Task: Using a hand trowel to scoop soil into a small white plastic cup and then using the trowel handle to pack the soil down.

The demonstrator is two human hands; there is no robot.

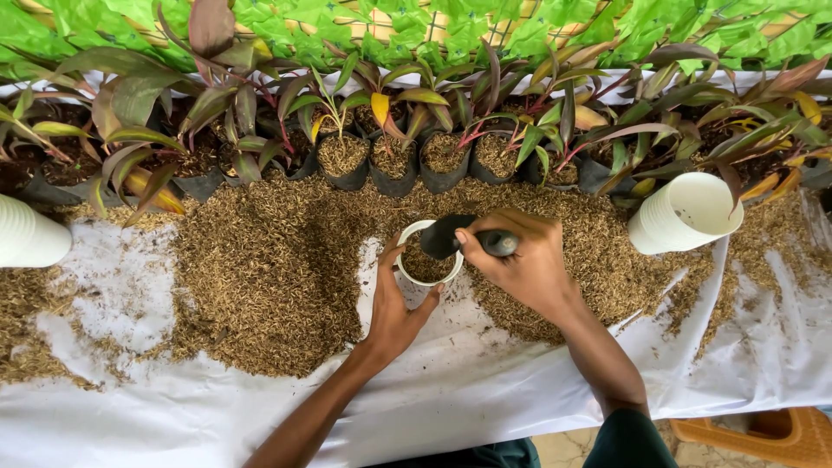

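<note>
While left hand (394, 316) steadies white cup (428, 257), right hand (520, 260) tips trowel (451, 236) inside.

left hand (394, 308) cupped, right hand (520, 260) gripping

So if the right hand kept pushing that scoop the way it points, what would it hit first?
The right hand aims the dark scoop left and down into the white cup held by the left hand, so it would probably meet the brown husk filling inside first.
</note>
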